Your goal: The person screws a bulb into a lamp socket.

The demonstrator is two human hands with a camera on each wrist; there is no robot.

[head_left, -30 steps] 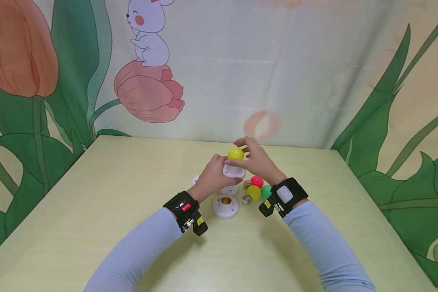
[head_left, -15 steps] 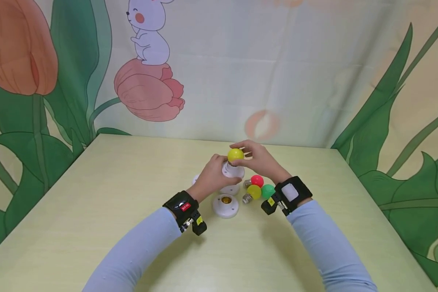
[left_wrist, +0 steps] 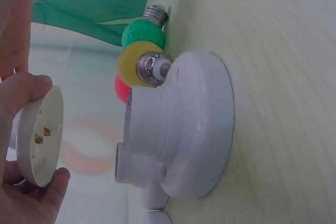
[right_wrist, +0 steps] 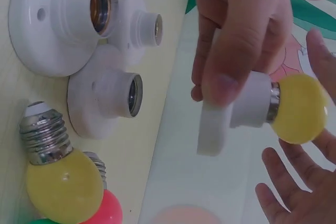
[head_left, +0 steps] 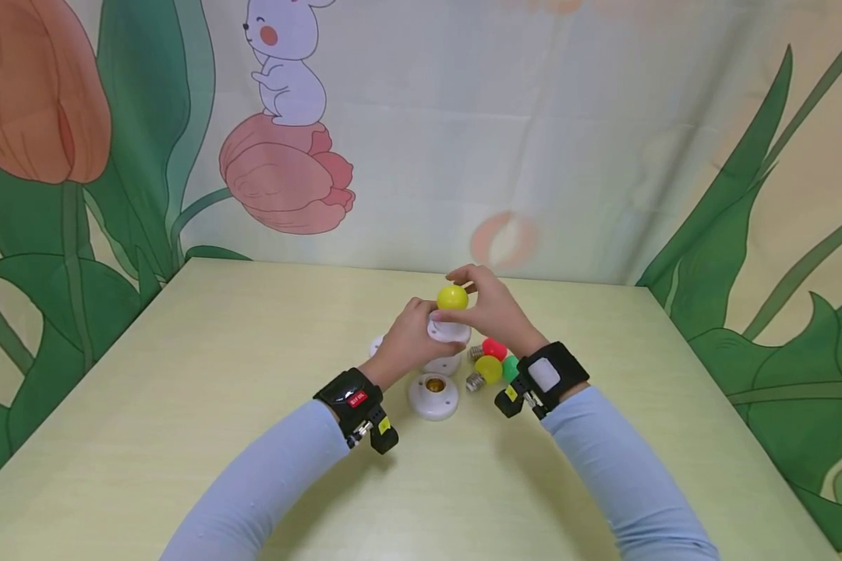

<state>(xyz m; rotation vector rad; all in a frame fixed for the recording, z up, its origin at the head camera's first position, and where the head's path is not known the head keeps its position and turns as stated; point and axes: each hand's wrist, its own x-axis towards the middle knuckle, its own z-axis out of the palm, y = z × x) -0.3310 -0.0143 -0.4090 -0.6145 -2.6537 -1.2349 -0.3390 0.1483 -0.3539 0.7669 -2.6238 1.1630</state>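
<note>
Above the table, my left hand (head_left: 412, 336) grips a white lamp holder (right_wrist: 249, 100) by its round base, thumb on one side and fingers on the other. A yellow light bulb (right_wrist: 299, 108) sits in its socket, with a strip of the metal screw base showing. My right hand (head_left: 494, 310) has its thumb and fingers curved round the bulb's globe. The left wrist view shows the holder's hollow underside with brass contacts (left_wrist: 47, 131); the bulb is hidden there.
Several more white lamp holders (head_left: 433, 399) stand on the table (head_left: 252, 351) under my hands. To their right lie a second yellow bulb (head_left: 489, 369), a red bulb (head_left: 494, 349) and a green bulb (head_left: 510, 368). A printed curtain (head_left: 421, 156) hangs behind the table.
My right hand turned inward about the bulb, then swung back to nearly its earlier pose. The left hand and lamp holder have barely moved.
</note>
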